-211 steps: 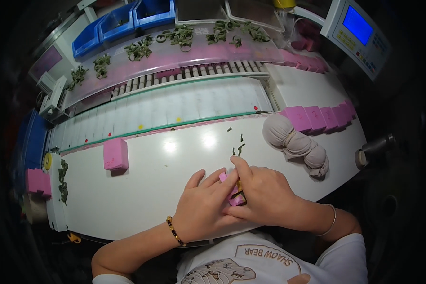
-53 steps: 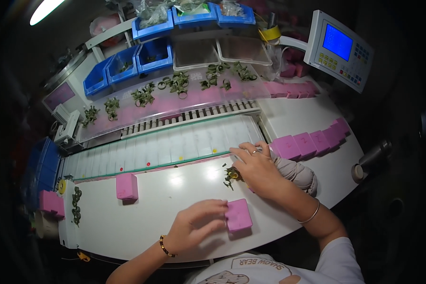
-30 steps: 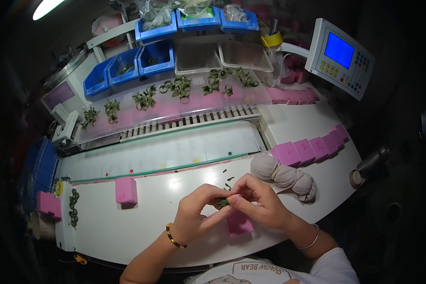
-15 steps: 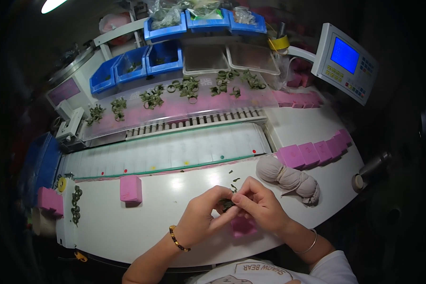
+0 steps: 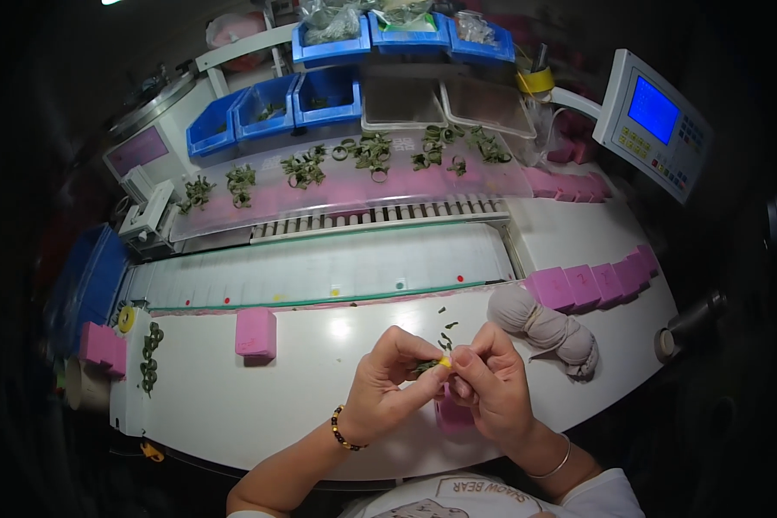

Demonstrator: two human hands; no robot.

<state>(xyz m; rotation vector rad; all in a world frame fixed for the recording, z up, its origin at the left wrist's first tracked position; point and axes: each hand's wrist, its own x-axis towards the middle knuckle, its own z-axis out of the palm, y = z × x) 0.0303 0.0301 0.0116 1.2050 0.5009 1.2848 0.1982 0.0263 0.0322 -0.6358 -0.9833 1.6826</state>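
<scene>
My left hand (image 5: 387, 384) is closed around a dark green piece (image 5: 424, 368), mostly covered by the fingers, so its shape cannot be made out. A small bright yellow bit (image 5: 445, 362) shows at the fingertips where both hands meet. My right hand (image 5: 494, 380) is closed in a pinch against the left fingertips; what it grips is hidden. Small green scraps (image 5: 446, 339) lie on the table just beyond the hands. Below the hands, partly covered by them, is a pink block (image 5: 453, 414).
Right of my hands lies a bundled grey cloth (image 5: 544, 332), with a row of pink blocks (image 5: 583, 285) behind. Another pink block (image 5: 255, 334) and green rings (image 5: 151, 358) are at left. Clusters of green rings (image 5: 304, 168) lie on a clear sheet below blue bins (image 5: 268, 108).
The yellow bit has come into sight between my fingertips. Both hands stay together and closed. The whole view has shifted a little, moving the scene rightward in the picture.
</scene>
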